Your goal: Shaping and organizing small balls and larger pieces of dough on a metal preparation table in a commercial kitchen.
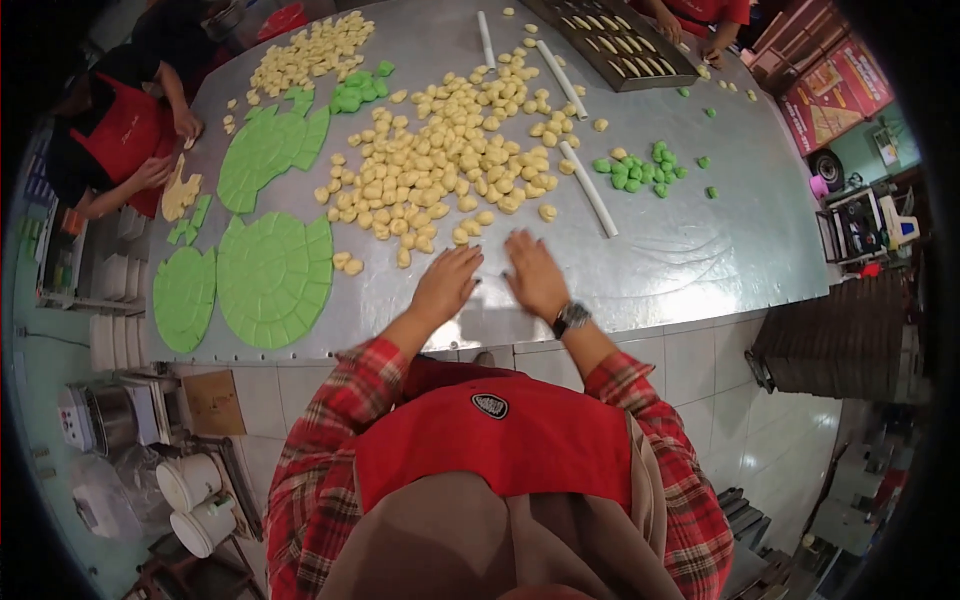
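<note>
Near the front edge of the metal table [690, 285], my left hand [447, 284] lies palm down with its fingers stretched out, close to the nearest yellow dough balls [440, 160]. To its right, my right hand [537, 276], with a watch on the wrist, reaches forward with fingers apart. Neither hand visibly holds anything; what may be under the palms is hidden. The yellow balls lie in a large loose heap just beyond both hands. A white rod [590, 190] rests on the table ahead and right of my right hand.
Scored green dough sheets [275, 280] lie at the left. Green dough balls [645, 172] sit at the right, more [355, 92] at the far left. A dark tray [620, 45] holds shaped pieces at the back. Co-workers' hands [155, 172] are busy along the left side and far right.
</note>
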Tool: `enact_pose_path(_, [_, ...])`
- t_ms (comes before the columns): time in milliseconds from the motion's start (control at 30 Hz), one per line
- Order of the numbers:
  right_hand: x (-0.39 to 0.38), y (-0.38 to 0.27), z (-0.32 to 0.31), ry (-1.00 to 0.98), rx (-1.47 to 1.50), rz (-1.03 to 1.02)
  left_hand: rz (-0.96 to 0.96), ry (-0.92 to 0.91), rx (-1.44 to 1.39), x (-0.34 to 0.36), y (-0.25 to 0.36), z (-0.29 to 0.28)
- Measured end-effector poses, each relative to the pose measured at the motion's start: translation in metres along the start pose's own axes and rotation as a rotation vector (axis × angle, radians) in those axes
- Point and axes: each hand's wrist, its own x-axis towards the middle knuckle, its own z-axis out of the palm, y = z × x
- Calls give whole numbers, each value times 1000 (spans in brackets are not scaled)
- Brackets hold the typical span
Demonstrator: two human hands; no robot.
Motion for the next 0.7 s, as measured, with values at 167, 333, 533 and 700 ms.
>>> enact_pose_path(167, [-40,18,-19,-17,-46,59,-140,11,72,-60,-1,-33])
enact_pose_path(333, [-84,-12,-17,-171,184,-75,-323,32,-62,-120,3,-22])
enact_pose_path(533, [-3,-86,-18,59,507,-116,-651,308,-1634,-35,66,-10])
enact_pose_path(700, [36,64,-92,241,-8,182,-524,352,-520,-45,-36,-92])
